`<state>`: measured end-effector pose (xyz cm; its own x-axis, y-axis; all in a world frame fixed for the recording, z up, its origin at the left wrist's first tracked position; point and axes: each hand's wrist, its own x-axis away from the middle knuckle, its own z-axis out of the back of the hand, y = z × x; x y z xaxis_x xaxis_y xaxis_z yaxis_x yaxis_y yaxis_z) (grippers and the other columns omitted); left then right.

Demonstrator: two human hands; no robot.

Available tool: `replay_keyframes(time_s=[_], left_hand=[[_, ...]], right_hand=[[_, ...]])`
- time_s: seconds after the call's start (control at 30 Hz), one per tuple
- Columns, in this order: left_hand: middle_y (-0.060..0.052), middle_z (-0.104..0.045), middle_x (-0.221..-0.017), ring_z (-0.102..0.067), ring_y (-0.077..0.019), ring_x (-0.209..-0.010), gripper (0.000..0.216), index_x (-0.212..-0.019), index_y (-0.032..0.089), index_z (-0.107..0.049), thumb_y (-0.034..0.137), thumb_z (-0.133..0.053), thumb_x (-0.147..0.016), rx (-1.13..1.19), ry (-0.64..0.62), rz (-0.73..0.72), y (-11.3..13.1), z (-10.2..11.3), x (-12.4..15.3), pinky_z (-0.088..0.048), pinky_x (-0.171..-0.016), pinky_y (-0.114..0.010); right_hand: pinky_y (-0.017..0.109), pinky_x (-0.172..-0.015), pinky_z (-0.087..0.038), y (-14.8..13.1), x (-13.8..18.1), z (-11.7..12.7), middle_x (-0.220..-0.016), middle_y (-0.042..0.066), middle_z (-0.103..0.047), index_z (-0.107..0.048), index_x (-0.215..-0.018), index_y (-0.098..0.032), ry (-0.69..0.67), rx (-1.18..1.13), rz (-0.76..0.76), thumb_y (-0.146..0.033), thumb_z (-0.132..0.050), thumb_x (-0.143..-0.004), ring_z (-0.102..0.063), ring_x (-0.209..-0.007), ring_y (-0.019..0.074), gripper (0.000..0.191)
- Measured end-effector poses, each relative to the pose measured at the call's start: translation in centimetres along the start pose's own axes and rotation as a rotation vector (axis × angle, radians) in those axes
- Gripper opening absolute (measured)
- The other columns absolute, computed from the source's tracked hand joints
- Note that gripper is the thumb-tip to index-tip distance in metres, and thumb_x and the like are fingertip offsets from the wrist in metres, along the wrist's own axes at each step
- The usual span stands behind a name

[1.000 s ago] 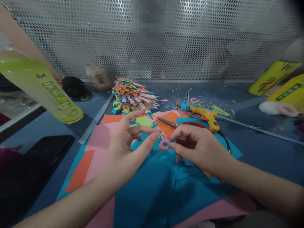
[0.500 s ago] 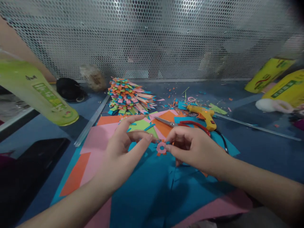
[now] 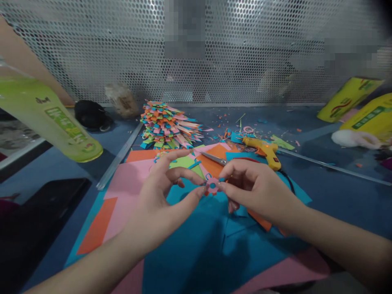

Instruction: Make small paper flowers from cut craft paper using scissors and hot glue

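Observation:
Between my hands is a small pink paper ring (image 3: 212, 191) with orange tabs along its lower rim and a thin blue loop at its top. The thumb and forefinger of my left hand (image 3: 165, 196) pinch its left edge. My right hand (image 3: 254, 183) pinches the right edge, with a bit of blue showing at the fingertips. Blue paper sheets (image 3: 183, 249) lie beneath. Just beyond my right hand rest scissors (image 3: 214, 158), blades pointing left, their red handles partly hidden by that hand. A light green sheet (image 3: 186, 163) with blue strips lies behind the ring.
A cone of layered paper strips (image 3: 168, 126) stands behind. A yellow glue gun (image 3: 263, 149) lies right of it among paper scraps. A green bottle (image 3: 52, 114) is at left, above a black phone (image 3: 45, 216). Yellow packages (image 3: 349, 100) stand far right, before a perforated metal panel (image 3: 122, 49).
My left thumb and forefinger have closed onto the ring's left edge; before, they were parted beside it. The ring has shifted slightly up and right, and a blue loop now shows at its top.

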<state>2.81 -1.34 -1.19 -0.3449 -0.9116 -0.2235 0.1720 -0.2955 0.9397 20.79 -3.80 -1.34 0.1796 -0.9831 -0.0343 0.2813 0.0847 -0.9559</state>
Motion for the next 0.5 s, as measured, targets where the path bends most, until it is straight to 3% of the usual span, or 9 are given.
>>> replay_keyframes(time_s=[0.1,0.2,0.37,0.43,0.5], left_hand=[[0.003,-0.064,-0.072,-0.061,-0.0145,-0.075,0.052,-0.117,0.022,-0.041,0.019,-0.064,-0.071,-0.001,0.018,-0.042,-0.1,0.0,0.1,-0.044,-0.075,-0.03],[0.003,-0.064,-0.069,-0.061,-0.0143,-0.072,0.049,-0.115,0.021,-0.042,0.017,-0.063,-0.071,0.017,0.043,-0.064,0.0,-0.1,0.2,-0.044,-0.075,-0.031],[-0.002,-0.063,-0.085,-0.059,-0.0176,-0.084,0.051,-0.113,0.021,-0.043,0.012,-0.063,-0.068,-0.081,0.203,-0.241,0.4,0.0,0.5,-0.043,-0.077,-0.033],[-0.002,-0.06,-0.088,-0.057,-0.0181,-0.086,0.053,-0.112,0.022,-0.043,0.008,-0.063,-0.065,-0.138,0.262,-0.348,0.6,0.2,0.8,-0.042,-0.08,-0.035],[-0.001,-0.059,-0.086,-0.057,-0.0173,-0.085,0.056,-0.112,0.023,-0.042,0.004,-0.062,-0.064,-0.188,0.246,-0.418,0.8,0.3,1.1,-0.042,-0.084,-0.036]], right_hand=[[0.023,-0.041,-0.047,0.0,0.0,-0.1,-0.056,-0.004,-0.055,-0.05,-0.077,-0.019,0.004,0.003,0.026,-0.028,-0.056,-0.077,-0.057,-0.044,0.0117,0.011],[0.022,-0.042,-0.047,0.1,0.0,-0.1,-0.056,-0.004,-0.054,-0.051,-0.076,-0.019,0.058,0.082,0.143,-0.026,-0.055,-0.078,-0.056,-0.044,0.0104,0.009],[0.024,-0.065,-0.054,0.1,0.4,0.3,-0.08,0.001,-0.066,-0.056,-0.081,-0.02,0.308,0.478,0.599,-0.016,-0.056,-0.079,-0.064,-0.075,0.0138,0.005],[0.024,-0.075,-0.054,0.0,0.9,0.6,-0.091,0.001,-0.067,-0.057,-0.088,-0.022,0.358,0.652,0.792,-0.013,-0.056,-0.079,-0.064,-0.086,0.014,0.012],[0.023,-0.08,-0.052,-0.1,1.5,0.9,-0.099,0.002,-0.067,-0.058,-0.096,-0.021,0.361,0.79,0.917,-0.013,-0.056,-0.08,-0.063,-0.09,0.0129,0.018]])
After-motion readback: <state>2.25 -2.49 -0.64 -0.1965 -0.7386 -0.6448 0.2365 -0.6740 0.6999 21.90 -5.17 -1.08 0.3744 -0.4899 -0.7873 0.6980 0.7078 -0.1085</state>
